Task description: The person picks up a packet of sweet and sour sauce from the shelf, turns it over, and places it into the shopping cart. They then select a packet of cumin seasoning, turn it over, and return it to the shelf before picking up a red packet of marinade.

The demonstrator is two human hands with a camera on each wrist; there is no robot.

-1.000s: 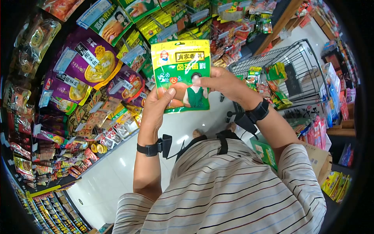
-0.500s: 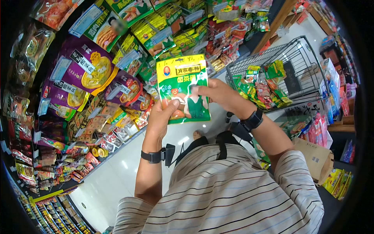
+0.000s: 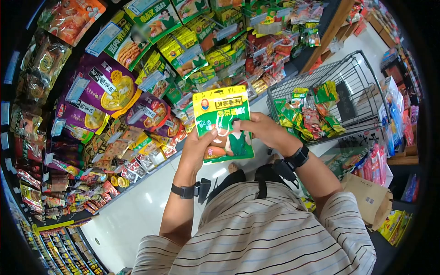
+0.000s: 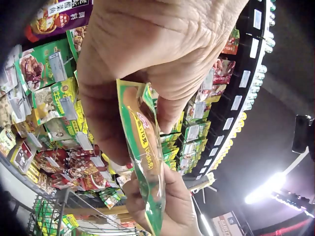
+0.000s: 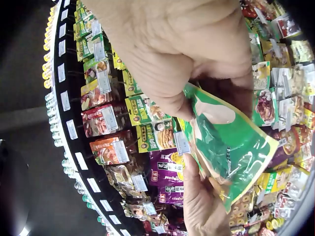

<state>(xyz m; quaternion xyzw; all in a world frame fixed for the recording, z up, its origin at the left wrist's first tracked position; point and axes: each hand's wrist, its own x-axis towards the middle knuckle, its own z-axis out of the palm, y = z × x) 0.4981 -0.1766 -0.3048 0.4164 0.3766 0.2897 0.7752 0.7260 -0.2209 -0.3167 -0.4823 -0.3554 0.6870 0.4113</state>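
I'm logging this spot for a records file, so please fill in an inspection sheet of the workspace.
Surface: glossy pale floor below; no worktop in use.
Job's things: one green-and-yellow packet, held up, printed front towards the head camera.
Clutter: shopping cart with several small packets lying loosely inside.
Grippers: bare hands; left hand and right hand each grip one side of the packet, thumbs on its front.
Cables: nothing clearly seen.
Surroundings: densely hung display packets, including larger purple packets; brown paper bag at lower right.
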